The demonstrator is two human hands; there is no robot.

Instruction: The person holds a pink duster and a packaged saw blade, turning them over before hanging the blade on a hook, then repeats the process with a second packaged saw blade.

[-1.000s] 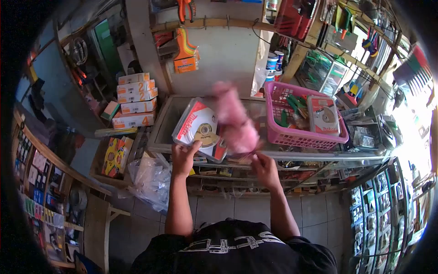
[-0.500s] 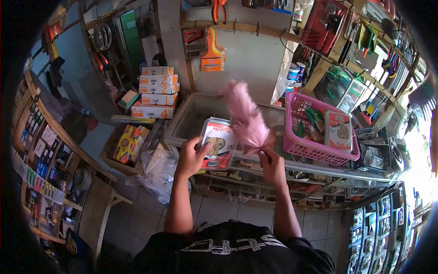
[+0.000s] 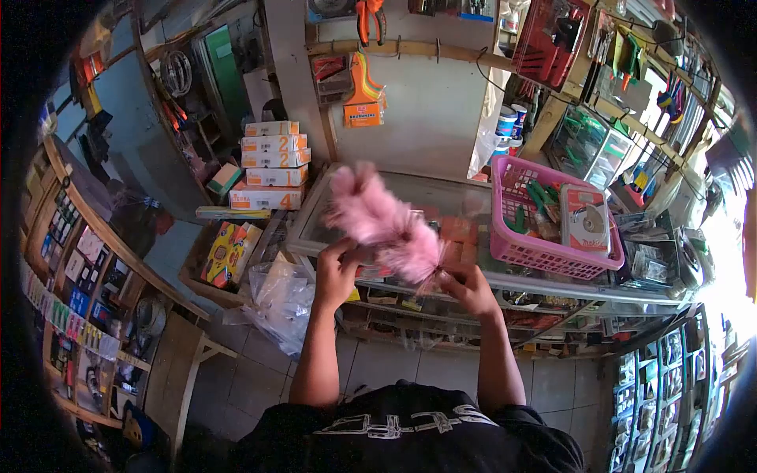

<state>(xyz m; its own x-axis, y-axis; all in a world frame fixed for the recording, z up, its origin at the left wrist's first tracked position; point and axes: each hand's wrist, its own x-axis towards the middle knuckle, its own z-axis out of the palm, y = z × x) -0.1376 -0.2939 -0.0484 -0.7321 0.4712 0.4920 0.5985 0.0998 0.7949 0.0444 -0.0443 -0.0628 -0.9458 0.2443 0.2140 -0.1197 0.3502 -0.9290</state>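
Note:
A fluffy pink duster (image 3: 382,221), blurred by motion, stretches up and leftward from my right hand (image 3: 471,290), whose fingers are closed round its lower end. My left hand (image 3: 337,276) is closed on the edge of a blister pack, which the duster now covers almost fully; only a little red shows beside my fingers. Both hands are over the front edge of the glass display counter (image 3: 315,229), with the duster's fluff lying across the pack.
On the counter's right stands a pink basket (image 3: 552,264) with green-handled tools and a packaged disc (image 3: 585,221). Stacked boxes (image 3: 268,177), a carton (image 3: 229,256) and a plastic bag (image 3: 280,299) are at left. Tools hang above.
The duster has swung left and down across the blister pack, which was in plain view before. My right hand has moved slightly down; my left hand still grips the pack.

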